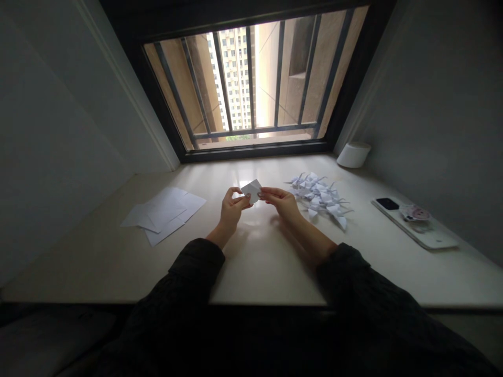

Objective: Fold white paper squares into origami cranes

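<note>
Head view, centre of frame: small white folded paper (252, 189) held just above the table (259, 262), between both hands. Left hand (231, 208) pinches its lower left edge, thumb and fingertips closed on it. Right hand (281, 201) pinches the right edge, fingers curled in. The paper is clear of the table surface, one corner pointing up toward the window (251, 84) (exact fold shape too small to tell). Right of centre, just beside the right hand: heap of paper cranes (320, 199), white, lying on the table with wings and tails overlapping. Left of centre, well apart from the hands: loose flat sheets (165, 212), overlapping one another. Near the right edge: white phone (412, 225) lying flat with a small round item on it. Upper right, by the sill: white cylinder (353, 154). Handling judgement: the folded paper looks very light and thin, and should take creases readily. It is probably stiff only along doubled edges, so it is best held at those edges or corners with a fingertip pinch, not mid-panel, where it would buckle. Probably dry and low-slip; a hard grip would crush it.
</note>
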{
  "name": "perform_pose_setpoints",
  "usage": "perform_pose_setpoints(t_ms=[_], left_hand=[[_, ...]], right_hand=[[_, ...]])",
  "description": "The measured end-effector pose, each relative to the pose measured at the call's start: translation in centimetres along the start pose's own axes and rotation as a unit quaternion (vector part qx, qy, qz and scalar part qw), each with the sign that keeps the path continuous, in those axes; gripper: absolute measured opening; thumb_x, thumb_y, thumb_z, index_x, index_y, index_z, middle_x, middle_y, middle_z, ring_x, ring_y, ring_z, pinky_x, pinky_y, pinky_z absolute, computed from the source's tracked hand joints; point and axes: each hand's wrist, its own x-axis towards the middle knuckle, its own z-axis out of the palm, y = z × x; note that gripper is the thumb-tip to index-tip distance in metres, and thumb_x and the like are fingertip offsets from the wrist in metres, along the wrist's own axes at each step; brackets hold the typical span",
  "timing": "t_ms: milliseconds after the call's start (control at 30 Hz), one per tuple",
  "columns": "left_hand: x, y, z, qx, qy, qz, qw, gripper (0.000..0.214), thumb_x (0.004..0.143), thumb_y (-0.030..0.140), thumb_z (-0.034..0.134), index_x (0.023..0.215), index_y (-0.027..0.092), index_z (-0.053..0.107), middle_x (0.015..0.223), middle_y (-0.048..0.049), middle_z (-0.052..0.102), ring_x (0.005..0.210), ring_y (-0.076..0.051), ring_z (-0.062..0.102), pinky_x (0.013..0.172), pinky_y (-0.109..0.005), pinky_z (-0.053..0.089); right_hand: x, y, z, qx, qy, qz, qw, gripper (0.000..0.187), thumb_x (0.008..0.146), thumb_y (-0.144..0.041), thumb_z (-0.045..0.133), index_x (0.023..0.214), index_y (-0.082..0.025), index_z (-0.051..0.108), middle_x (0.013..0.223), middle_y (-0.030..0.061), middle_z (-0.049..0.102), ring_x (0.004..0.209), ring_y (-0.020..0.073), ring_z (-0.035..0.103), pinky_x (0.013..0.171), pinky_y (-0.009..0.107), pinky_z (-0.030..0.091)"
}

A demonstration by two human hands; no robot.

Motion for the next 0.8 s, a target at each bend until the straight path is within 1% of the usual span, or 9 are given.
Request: perform_pose_setpoints(t_ms=[67,167,267,367,433,533,600,700,800], left_hand=[[-0.01,-0.06,-0.01,0.012,0.002,0.013,1.000,0.049,0.057,0.040,0.080,0.081,0.021,0.042,0.064,0.0005,0.068,0.060,-0.014,0.064,0.064,-0.028,0.052],[-0.04,-0.41,-0.07,0.051,0.019,0.053,0.997,0.046,0.062,0.040,0.077,0.084,0.021,0.041,0.060,0.0019,0.067,0.058,-0.014,0.064,0.064,-0.029,0.052],[-0.09,-0.83,-0.15,0.088,0.027,0.079,0.993,0.048,0.064,0.039,0.076,0.094,0.022,0.042,0.063,0.0014,0.067,0.061,-0.015,0.065,0.067,-0.030,0.052],[-0.10,-0.94,-0.21,0.080,0.023,0.058,0.995,0.062,0.062,0.037,0.078,0.110,0.021,0.042,0.072,-0.0020,0.070,0.068,-0.016,0.066,0.068,-0.030,0.053],[-0.04,-0.86,-0.25,0.070,0.031,0.033,0.996,0.067,0.059,0.037,0.080,0.113,0.020,0.043,0.079,-0.0049,0.071,0.070,-0.017,0.066,0.066,-0.029,0.052],[0.18,-0.69,-0.39,0.068,0.041,0.012,0.997,0.058,0.058,0.038,0.080,0.106,0.018,0.053,0.084,-0.0073,0.071,0.072,-0.017,0.066,0.063,-0.027,0.050],[0.33,-0.62,-0.50,0.064,0.045,0.007,0.997,0.053,0.058,0.039,0.080,0.101,0.017,0.057,0.081,-0.0069,0.071,0.072,-0.017,0.066,0.064,-0.027,0.049],[0.38,-0.51,-0.59,0.074,0.048,0.012,0.996,0.053,0.057,0.038,0.081,0.099,0.016,0.059,0.074,-0.0057,0.071,0.068,-0.017,0.065,0.063,-0.027,0.048],[0.12,-0.31,-0.59,0.133,0.034,0.055,0.989,0.049,0.058,0.038,0.080,0.097,0.017,0.059,0.070,-0.0042,0.070,0.065,-0.017,0.065,0.060,-0.025,0.047]], right_hand=[[0.03,0.06,0.04,0.001,-0.001,0.002,1.000,0.029,0.053,-0.034,0.079,0.079,-0.022,0.074,0.073,0.0044,0.074,0.074,0.0205,0.069,0.066,0.030,0.045],[-0.05,-0.06,0.18,0.005,-0.004,-0.008,1.000,0.030,0.051,-0.037,0.080,0.075,-0.021,0.073,0.072,0.0041,0.073,0.072,0.0205,0.069,0.067,0.032,0.048],[-0.18,-0.26,0.23,0.009,-0.010,-0.027,1.000,0.032,0.049,-0.039,0.082,0.074,-0.021,0.072,0.070,0.0032,0.073,0.069,0.0199,0.068,0.071,0.035,0.050],[-0.31,-0.39,0.18,0.005,-0.026,-0.032,0.999,0.035,0.050,-0.041,0.083,0.076,-0.021,0.071,0.067,0.0023,0.072,0.066,0.0186,0.067,0.072,0.035,0.051],[-0.38,-0.44,0.15,0.003,-0.036,-0.025,0.999,0.036,0.049,-0.042,0.083,0.075,-0.021,0.068,0.064,0.0016,0.071,0.064,0.0183,0.066,0.072,0.034,0.051],[-0.36,-0.39,0.16,0.009,-0.034,-0.014,0.999,0.038,0.045,-0.041,0.085,0.063,-0.021,0.059,0.057,-0.0015,0.067,0.061,0.0174,0.065,0.068,0.032,0.050],[-0.24,-0.26,0.15,0.015,-0.031,-0.009,0.999,0.040,0.043,-0.041,0.085,0.058,-0.020,0.054,0.052,-0.0037,0.062,0.060,0.0162,0.064,0.065,0.030,0.048],[0.03,0.02,0.05,0.007,-0.039,0.010,0.999,0.038,0.046,-0.041,0.084,0.063,-0.020,0.056,0.054,-0.0038,0.061,0.060,0.0152,0.063,0.061,0.027,0.045],[0.21,0.17,-0.05,-0.016,-0.056,0.012,0.998,0.038,0.051,-0.043,0.080,0.074,-0.021,0.060,0.060,-0.0029,0.064,0.061,0.0142,0.062,0.058,0.026,0.044]])
